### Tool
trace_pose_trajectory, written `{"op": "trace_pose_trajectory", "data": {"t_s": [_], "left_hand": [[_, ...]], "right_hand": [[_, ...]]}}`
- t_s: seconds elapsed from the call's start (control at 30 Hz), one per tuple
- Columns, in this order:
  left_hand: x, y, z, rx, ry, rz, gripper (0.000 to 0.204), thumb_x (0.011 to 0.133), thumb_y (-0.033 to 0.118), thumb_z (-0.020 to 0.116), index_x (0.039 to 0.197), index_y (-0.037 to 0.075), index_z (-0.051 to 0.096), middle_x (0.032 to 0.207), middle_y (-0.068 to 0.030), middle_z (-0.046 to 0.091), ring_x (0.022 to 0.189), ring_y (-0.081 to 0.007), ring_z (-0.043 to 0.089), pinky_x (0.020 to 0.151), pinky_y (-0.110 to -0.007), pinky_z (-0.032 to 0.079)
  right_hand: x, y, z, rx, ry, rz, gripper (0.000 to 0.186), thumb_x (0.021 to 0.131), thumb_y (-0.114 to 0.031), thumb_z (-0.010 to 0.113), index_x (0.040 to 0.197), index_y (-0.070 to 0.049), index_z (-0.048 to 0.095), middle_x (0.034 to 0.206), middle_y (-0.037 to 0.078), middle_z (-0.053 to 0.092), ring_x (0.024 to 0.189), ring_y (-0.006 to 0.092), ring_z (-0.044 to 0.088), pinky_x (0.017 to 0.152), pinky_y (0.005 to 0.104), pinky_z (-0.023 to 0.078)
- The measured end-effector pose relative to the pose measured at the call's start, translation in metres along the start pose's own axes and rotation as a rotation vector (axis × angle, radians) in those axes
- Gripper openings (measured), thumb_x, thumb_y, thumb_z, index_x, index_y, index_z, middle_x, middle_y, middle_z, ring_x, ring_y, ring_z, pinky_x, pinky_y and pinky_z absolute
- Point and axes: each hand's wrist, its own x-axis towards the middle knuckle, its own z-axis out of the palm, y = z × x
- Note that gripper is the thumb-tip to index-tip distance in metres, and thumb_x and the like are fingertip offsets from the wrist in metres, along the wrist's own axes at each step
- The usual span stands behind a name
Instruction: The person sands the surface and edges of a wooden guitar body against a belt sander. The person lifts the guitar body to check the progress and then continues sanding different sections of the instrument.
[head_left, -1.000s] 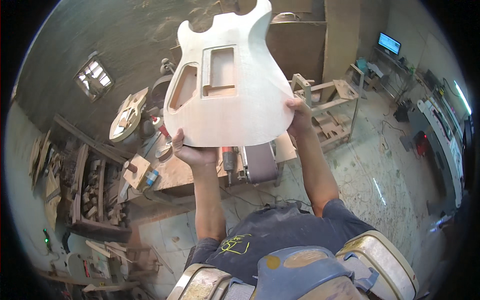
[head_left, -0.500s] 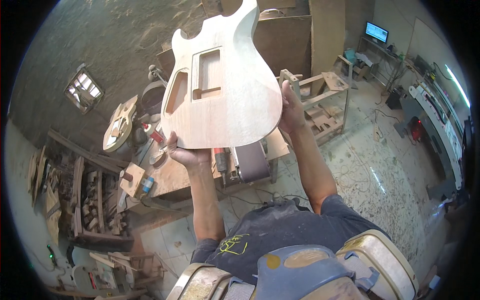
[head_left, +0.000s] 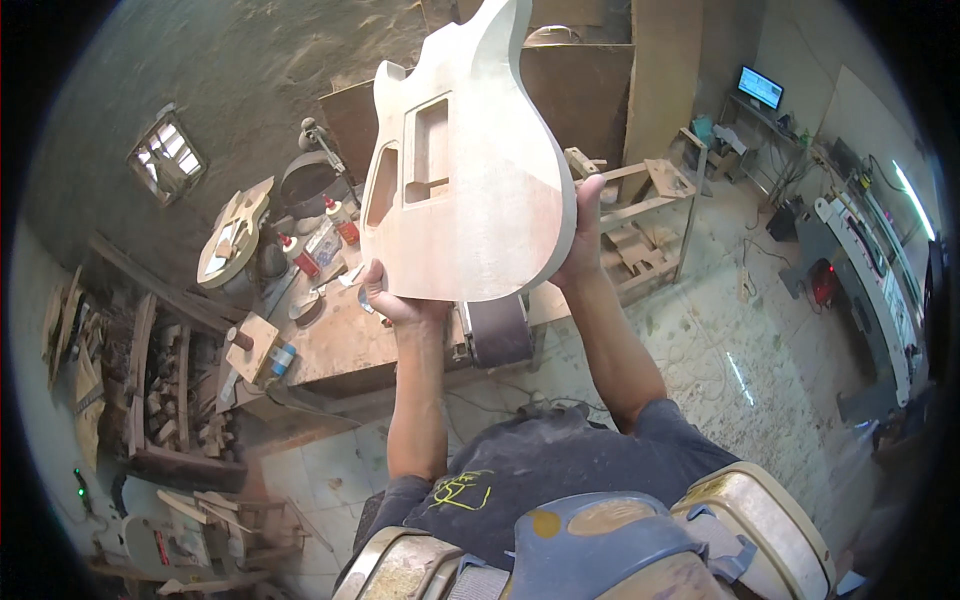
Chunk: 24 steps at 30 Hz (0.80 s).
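A bare, pale wooden electric guitar body (head_left: pixel 500 200) is raised in front of me, its neck end pointing away and cut off by the top of the view. Two recessed cavities show on the face turned toward me. My left hand (head_left: pixel 400 303) grips its lower left edge, thumb up along the side and most fingers hidden underneath. At the right edge, my right hand (head_left: pixel 583 240) holds the rounded end with the thumb upright. Below the body, a belt sander (head_left: pixel 498 332) with a dark belt sits at the workbench (head_left: pixel 350 345), partly covered from sight.
Glue bottles with red labels (head_left: pixel 300 256) and a small wooden block (head_left: pixel 253 347) lie on the bench. Another guitar body (head_left: pixel 236 232) rests at the far left. Wood scraps fill a rack (head_left: pixel 160 400) on the left. A wooden frame stand (head_left: pixel 650 215) is at the right.
The guitar body has shifted slightly right and tilted, so its face looks narrower. Both hands have kept hold of it. The surroundings have shifted a little in view, and more glue bottles show.
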Motion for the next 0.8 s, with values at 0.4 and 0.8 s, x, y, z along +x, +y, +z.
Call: {"op": "trace_pose_trajectory", "data": {"t_s": [0.4, 0.8], "left_hand": [[-0.004, -0.005, 0.005, 0.032, 0.014, -0.017, 0.072, 0.077, 0.034, 0.053, 0.140, 0.001, 0.041, 0.136, -0.0193, 0.052, 0.124, -0.0383, 0.053, 0.106, -0.053, 0.042], [0.002, 0.001, 0.006, 0.053, -0.023, 0.025, 0.070, 0.077, 0.032, 0.056, 0.137, -0.001, 0.042, 0.130, -0.0192, 0.056, 0.119, -0.0369, 0.056, 0.103, -0.051, 0.046]], "right_hand": [[-0.008, 0.005, -0.010, 0.078, 0.175, -0.060, 0.091, 0.087, -0.070, 0.048, 0.150, -0.008, 0.027, 0.147, 0.018, 0.039, 0.132, 0.0301, 0.046, 0.106, 0.0439, 0.046], [-0.006, 0.001, -0.006, 0.152, 0.202, -0.054, 0.089, 0.088, -0.069, 0.049, 0.146, -0.002, 0.035, 0.140, 0.018, 0.048, 0.123, 0.0285, 0.055, 0.099, 0.0429, 0.051]]}}
